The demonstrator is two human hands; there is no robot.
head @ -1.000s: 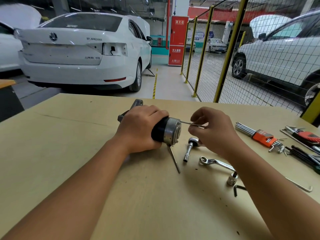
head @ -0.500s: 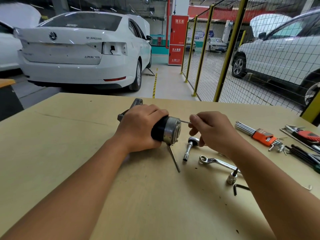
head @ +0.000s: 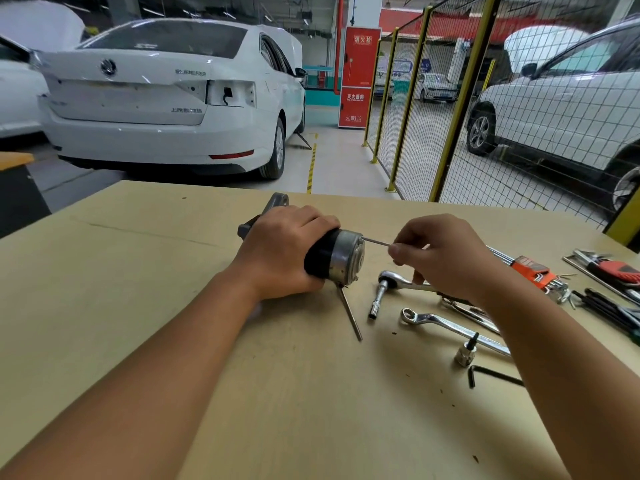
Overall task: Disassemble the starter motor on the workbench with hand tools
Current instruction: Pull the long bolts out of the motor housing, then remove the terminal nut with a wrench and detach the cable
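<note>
The starter motor (head: 337, 258) lies on its side on the wooden workbench (head: 145, 292), black body and silver end cap facing right, grey mounting flange at the far end. My left hand (head: 284, 251) grips its body from above. My right hand (head: 446, 254) pinches a thin long through bolt (head: 377, 241) that sticks out of the end cap's upper edge. A second long bolt (head: 349, 315) hangs out of the cap's lower edge and lies slanted on the bench.
Right of the motor lie a ratchet with a socket extension (head: 379, 292), a ring spanner (head: 446, 325), a small socket bit (head: 464, 355), a black hex key (head: 485, 374), an orange hex key set (head: 530, 268) and more tools at the right edge (head: 609, 271). Cars and a mesh fence stand behind.
My right hand slid in along the upper bolt toward the end cap, then drew back to the right, so more bolt shank shows now. The left hand and motor stayed put.
</note>
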